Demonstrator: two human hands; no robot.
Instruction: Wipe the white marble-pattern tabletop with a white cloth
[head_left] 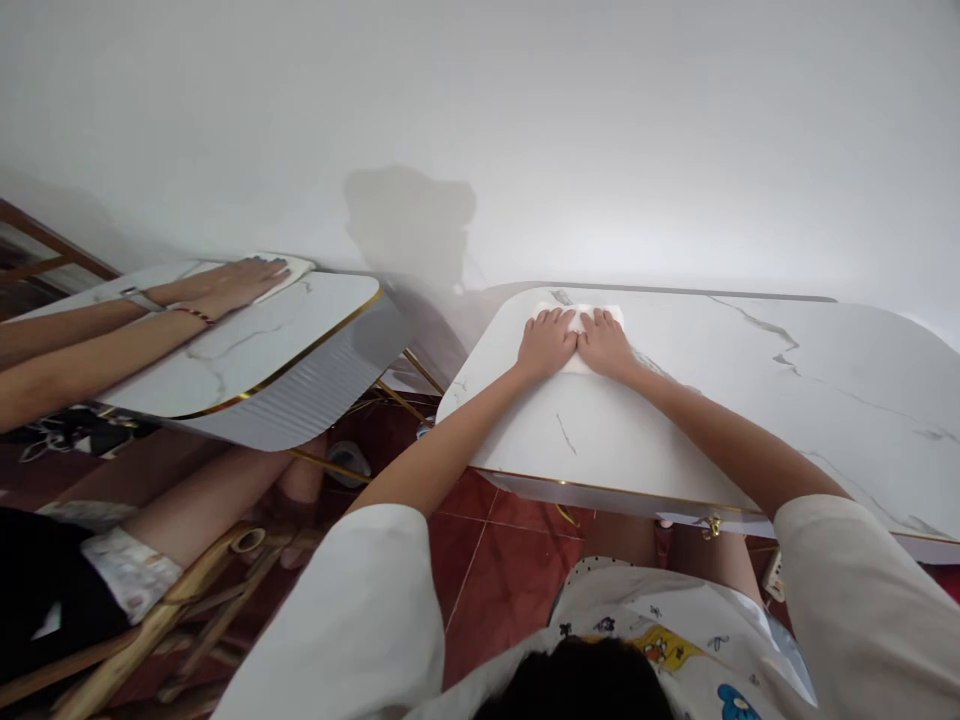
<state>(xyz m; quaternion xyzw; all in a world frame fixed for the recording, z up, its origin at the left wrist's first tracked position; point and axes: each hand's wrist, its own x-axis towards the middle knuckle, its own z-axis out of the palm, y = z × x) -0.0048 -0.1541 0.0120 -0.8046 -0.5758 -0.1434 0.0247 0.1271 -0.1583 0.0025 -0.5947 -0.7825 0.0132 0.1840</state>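
A folded white cloth lies near the back left of a white marble-patterned table. My left hand rests flat on the cloth's left part, fingers spread and pointing toward the wall. Beside it my right hand lies flat on the right part, fingers also apart. The two thumbs meet or nearly meet in the middle. Much of the cloth is hidden under my hands; its edges show behind and in front of them.
To the left stands a similar marble-patterned table with a gold edge, where another person's hands press on a white cloth. A white wall rises behind both tables. A gold drawer knob sticks out at my table's front. Below is red floor tile.
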